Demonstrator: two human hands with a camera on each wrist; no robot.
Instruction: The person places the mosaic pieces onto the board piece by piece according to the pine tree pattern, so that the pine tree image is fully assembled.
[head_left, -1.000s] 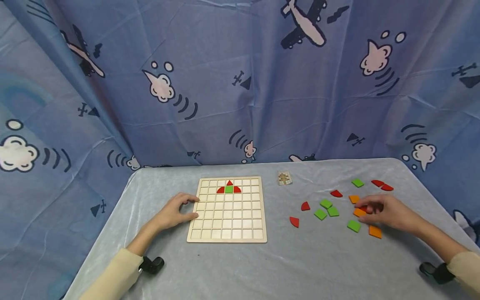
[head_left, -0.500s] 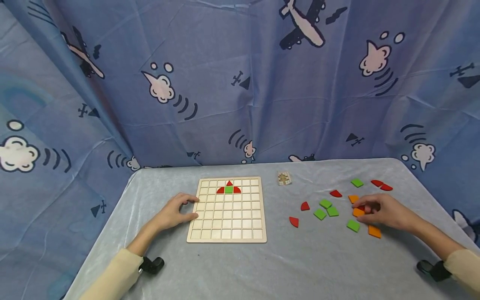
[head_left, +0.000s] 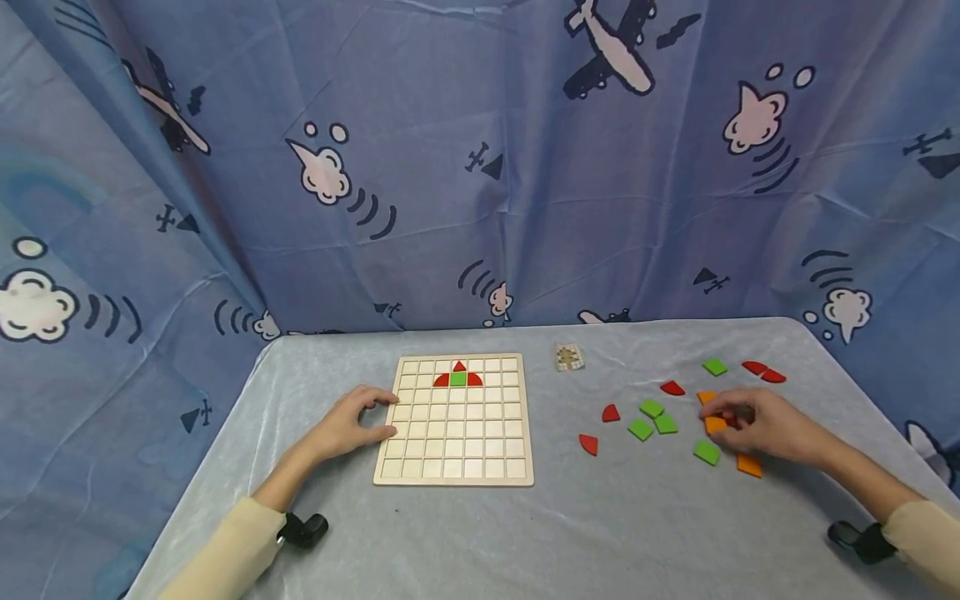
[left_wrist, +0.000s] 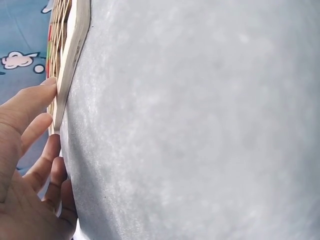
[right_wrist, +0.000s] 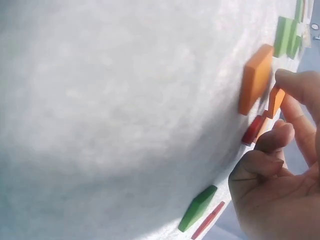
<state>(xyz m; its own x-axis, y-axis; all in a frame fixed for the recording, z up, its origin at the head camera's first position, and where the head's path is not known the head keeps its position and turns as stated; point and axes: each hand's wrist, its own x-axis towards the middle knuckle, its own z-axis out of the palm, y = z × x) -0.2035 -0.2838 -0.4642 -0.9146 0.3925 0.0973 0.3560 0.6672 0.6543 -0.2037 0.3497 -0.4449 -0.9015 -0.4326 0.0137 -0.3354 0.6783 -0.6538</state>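
Where the left hand [head_left: 341, 429] rests: at the left edge of the wooden board [head_left: 454, 481], thumb and fingertips touching it, fingers spread apart, nothing enclosed.
Board: flat on the table [head_left: 480, 542], grid upward, left of the loose pieces.
Pattern on board: green square [head_left: 458, 379] between two red quarter-rounds [head_left: 442, 381], red triangle [head_left: 460, 367] just beyond it, all near the far edge.
Right hand [head_left: 776, 427]: fingers bent, thumb and index finger nearly together, pinching an orange tile [right_wrist: 276, 103]; whether lifted clear of the table, cannot tell.
Near right hand: another orange tile [head_left: 748, 464] on the near side, a loose green tile [head_left: 707, 452] beside it.
Card: small, patterned card [head_left: 569, 357], right of the board's far corner.
Backdrop: blue curtain [head_left: 420, 125], airplane print.
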